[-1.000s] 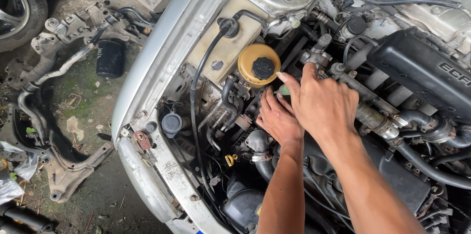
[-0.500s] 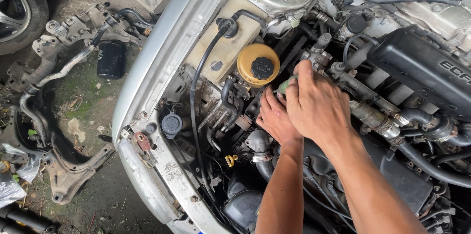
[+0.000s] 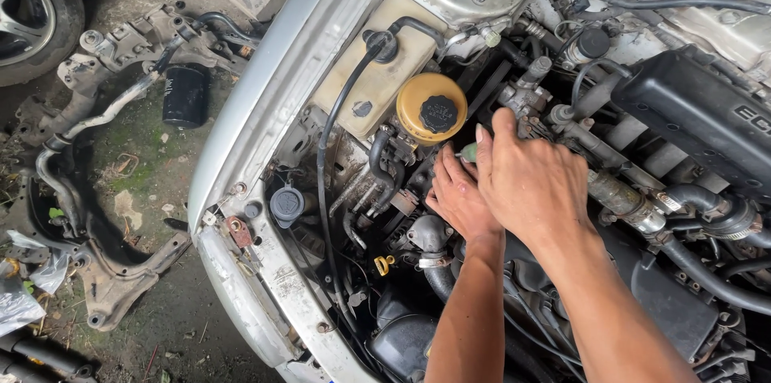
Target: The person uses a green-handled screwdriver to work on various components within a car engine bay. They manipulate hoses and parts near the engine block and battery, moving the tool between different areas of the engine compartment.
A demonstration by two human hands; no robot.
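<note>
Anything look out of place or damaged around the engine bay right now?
Yes. A removed metal subframe and a black oil filter lie on the dirt floor beside the car. The fender edge shows rust spots and bare holes. Both hands, left hand and right hand, grip a green-handled tool.

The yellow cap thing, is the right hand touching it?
Apart. The head view shows dark engine parts between the right hand and the yellow reservoir.
</note>
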